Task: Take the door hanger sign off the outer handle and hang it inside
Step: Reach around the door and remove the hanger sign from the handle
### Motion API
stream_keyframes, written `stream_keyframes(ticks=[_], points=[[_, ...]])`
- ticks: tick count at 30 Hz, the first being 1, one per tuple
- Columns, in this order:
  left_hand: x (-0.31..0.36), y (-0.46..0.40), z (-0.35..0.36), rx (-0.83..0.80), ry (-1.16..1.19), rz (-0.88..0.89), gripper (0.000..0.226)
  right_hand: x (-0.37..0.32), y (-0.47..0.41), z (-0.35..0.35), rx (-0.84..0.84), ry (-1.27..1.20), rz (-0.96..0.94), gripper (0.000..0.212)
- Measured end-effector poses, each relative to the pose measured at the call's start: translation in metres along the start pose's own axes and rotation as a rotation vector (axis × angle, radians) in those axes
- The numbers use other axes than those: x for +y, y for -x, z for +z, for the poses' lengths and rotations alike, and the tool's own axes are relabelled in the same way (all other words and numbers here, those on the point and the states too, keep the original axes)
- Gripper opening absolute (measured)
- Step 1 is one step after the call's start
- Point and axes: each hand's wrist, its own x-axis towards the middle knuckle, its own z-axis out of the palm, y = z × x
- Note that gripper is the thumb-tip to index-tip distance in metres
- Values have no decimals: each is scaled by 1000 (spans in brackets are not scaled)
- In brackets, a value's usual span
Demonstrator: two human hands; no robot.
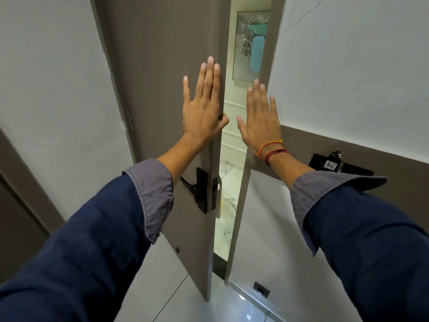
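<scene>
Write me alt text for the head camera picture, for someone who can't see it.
A person's left hand lies flat on a taupe door standing slightly ajar, thumb over its edge, while the right hand is raised open at the gap. A black handle sits below; no hanger sign is visible.

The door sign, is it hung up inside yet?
Can't tell. No sign shows on the black handle facing us, and neither hand holds one. The left hand lies flat on the brown door, thumb hooked round its edge; the right hand is open beside the gap. The door is barely ajar, and its other side is hidden.
</scene>
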Motion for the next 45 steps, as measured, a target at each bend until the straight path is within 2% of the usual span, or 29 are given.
stream_keyframes(ticks=[7,13,19,23,28,35,40,45], points=[[-21,23,-12,-4,-37,-44,107,-8,-6,8,-16,-26,-34,81],[-40,45,-35,45,-22,-119,99,-47,7,23,-34,-147,-109,79],[-68,65,-59,55,53,-164,100,-106,41,52,-185,-291,-288,74],[-91,78,-72,83,93,-198,100,-152,65,74,-312,-314,-431,61],[-115,87,-83,127,138,-231,98,-191,89,81,-374,-431,-613,49],[-143,102,-91,117,153,-306,94,-223,84,80,-622,-691,-502,39],[-157,111,-100,130,162,-317,91,-237,70,84,-707,-791,-417,32],[-167,115,-105,144,201,-322,92,-257,55,95,-697,-846,-424,21]])
